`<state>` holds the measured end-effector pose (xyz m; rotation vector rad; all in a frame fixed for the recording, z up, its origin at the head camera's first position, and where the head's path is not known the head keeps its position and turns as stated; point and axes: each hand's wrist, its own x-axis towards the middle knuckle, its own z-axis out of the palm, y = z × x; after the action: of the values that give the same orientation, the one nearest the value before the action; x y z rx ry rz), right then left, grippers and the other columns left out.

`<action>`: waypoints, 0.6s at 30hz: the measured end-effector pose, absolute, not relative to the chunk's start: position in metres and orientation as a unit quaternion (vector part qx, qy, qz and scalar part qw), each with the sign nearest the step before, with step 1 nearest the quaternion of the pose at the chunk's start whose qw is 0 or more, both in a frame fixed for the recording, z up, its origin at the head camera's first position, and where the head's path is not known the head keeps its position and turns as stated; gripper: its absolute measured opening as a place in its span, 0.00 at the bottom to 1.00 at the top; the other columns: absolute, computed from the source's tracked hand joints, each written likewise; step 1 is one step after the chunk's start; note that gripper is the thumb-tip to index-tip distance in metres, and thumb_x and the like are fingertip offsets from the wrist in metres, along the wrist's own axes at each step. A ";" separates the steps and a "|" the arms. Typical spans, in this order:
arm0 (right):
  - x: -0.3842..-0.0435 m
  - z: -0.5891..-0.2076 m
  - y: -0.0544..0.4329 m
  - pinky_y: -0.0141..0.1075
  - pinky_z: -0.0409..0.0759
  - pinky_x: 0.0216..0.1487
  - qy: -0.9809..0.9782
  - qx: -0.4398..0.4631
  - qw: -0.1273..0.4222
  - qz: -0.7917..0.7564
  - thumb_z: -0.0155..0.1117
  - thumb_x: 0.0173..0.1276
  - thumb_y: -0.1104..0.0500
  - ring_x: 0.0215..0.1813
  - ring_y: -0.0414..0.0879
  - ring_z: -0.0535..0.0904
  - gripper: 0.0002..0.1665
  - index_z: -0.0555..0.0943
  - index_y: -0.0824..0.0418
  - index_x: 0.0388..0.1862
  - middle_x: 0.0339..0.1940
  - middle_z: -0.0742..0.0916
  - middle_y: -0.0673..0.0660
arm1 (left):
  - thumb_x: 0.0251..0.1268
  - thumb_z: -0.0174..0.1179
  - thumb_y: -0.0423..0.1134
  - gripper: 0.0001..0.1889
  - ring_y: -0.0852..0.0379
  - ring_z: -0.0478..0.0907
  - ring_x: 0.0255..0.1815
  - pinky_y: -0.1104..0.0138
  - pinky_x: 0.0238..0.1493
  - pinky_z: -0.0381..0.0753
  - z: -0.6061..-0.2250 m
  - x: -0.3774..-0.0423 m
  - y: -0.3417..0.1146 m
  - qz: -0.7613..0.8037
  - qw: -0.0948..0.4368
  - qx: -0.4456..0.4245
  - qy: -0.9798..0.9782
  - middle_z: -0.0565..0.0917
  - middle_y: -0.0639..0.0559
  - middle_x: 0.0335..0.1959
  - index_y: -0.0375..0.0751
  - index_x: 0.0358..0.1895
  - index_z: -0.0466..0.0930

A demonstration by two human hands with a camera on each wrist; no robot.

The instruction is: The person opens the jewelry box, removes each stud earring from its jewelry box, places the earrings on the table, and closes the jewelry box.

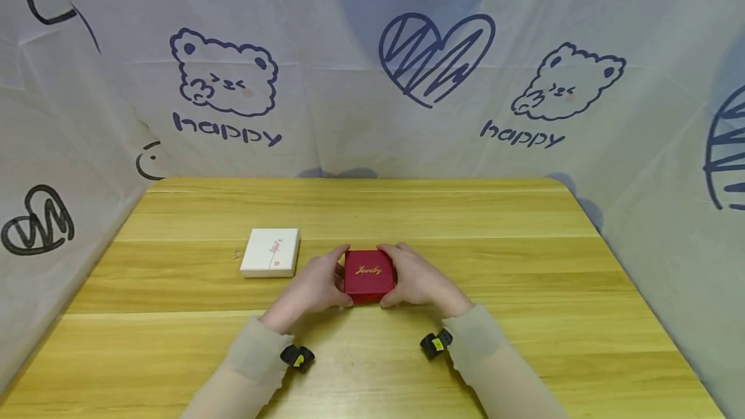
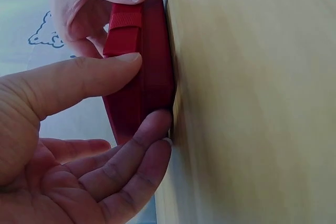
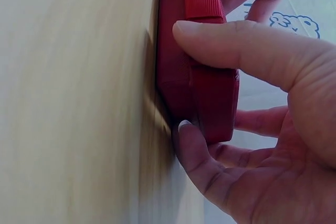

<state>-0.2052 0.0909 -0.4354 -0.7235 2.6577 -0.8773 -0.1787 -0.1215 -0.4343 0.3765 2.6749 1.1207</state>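
Between table (image 1: 524, 257) side edges, the red box (image 1: 369, 275) held by left hand (image 1: 317, 282) and right hand (image 1: 420, 280) could be tipped by uneven, partly hidden grip

A square red box (image 1: 368, 283) fills the gap between the bare left hand (image 1: 314, 284) and right hand (image 1: 420, 277); a flat, square white box (image 1: 262, 254) obstructs the left; yellow wood-grain counter (image 1: 541, 277) lies free rightward.

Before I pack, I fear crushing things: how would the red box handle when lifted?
The red box is probably stiff, judging by its straight edges. Low and flat-sided, it seems unlikely to roll. Its lid might open if gripped alone, since a seam runs along the side.
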 end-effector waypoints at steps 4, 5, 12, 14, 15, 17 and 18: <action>-0.205 -0.434 0.090 0.46 0.73 0.58 0.914 -0.242 0.128 -0.299 0.85 0.41 0.61 0.54 0.50 0.75 0.60 0.64 0.65 0.73 0.56 0.76 0.59 | 0.39 0.78 0.28 0.54 0.57 0.80 0.35 0.61 0.41 0.80 -0.434 -0.179 -0.120 0.376 0.103 0.127 0.912 0.83 0.45 0.42 0.31 0.74 0.57; -0.205 -0.433 0.090 0.46 0.73 0.58 0.914 -0.241 0.129 -0.299 0.86 0.41 0.61 0.54 0.50 0.75 0.60 0.64 0.65 0.73 0.57 0.76 0.59 | 0.39 0.78 0.28 0.54 0.57 0.80 0.36 0.61 0.41 0.80 -0.434 -0.179 -0.120 0.376 0.102 0.128 0.912 0.83 0.45 0.41 0.31 0.74 0.57; -0.206 -0.432 0.090 0.46 0.74 0.58 0.912 -0.236 0.131 -0.308 0.86 0.39 0.62 0.54 0.50 0.75 0.60 0.65 0.64 0.72 0.56 0.77 0.58 | 0.36 0.79 0.28 0.55 0.56 0.80 0.36 0.61 0.42 0.80 -0.434 -0.180 -0.119 0.368 0.095 0.127 0.916 0.83 0.45 0.40 0.32 0.74 0.57; -0.206 -0.432 0.090 0.46 0.74 0.57 0.911 -0.236 0.129 -0.312 0.86 0.39 0.63 0.53 0.50 0.75 0.59 0.65 0.64 0.71 0.56 0.76 0.58 | 0.36 0.79 0.28 0.55 0.56 0.80 0.36 0.61 0.42 0.80 -0.433 -0.180 -0.119 0.365 0.095 0.126 0.918 0.83 0.45 0.40 0.32 0.74 0.57; -0.207 -0.433 0.090 0.46 0.74 0.57 0.911 -0.236 0.128 -0.314 0.86 0.38 0.63 0.53 0.50 0.75 0.59 0.66 0.64 0.71 0.55 0.76 0.58 | 0.36 0.79 0.28 0.55 0.56 0.80 0.36 0.61 0.43 0.80 -0.433 -0.180 -0.119 0.363 0.095 0.126 0.918 0.83 0.45 0.40 0.32 0.74 0.57; -0.207 -0.433 0.091 0.46 0.74 0.57 0.910 -0.237 0.125 -0.317 0.86 0.38 0.63 0.53 0.50 0.75 0.59 0.66 0.64 0.70 0.55 0.76 0.57 | 0.36 0.80 0.29 0.55 0.56 0.80 0.36 0.60 0.43 0.80 -0.433 -0.181 -0.118 0.362 0.096 0.126 0.919 0.83 0.45 0.41 0.31 0.74 0.57; -0.207 -0.434 0.091 0.46 0.74 0.57 0.909 -0.239 0.124 -0.318 0.86 0.38 0.63 0.53 0.50 0.75 0.59 0.66 0.64 0.70 0.55 0.76 0.57 | 0.36 0.80 0.28 0.55 0.56 0.80 0.36 0.60 0.43 0.80 -0.433 -0.181 -0.118 0.362 0.097 0.125 0.919 0.83 0.45 0.41 0.31 0.74 0.57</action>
<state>-0.2067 0.0909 -0.4335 -0.6956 2.6510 -0.9280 -0.1806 -0.1180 -0.4326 0.3692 2.7199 1.0732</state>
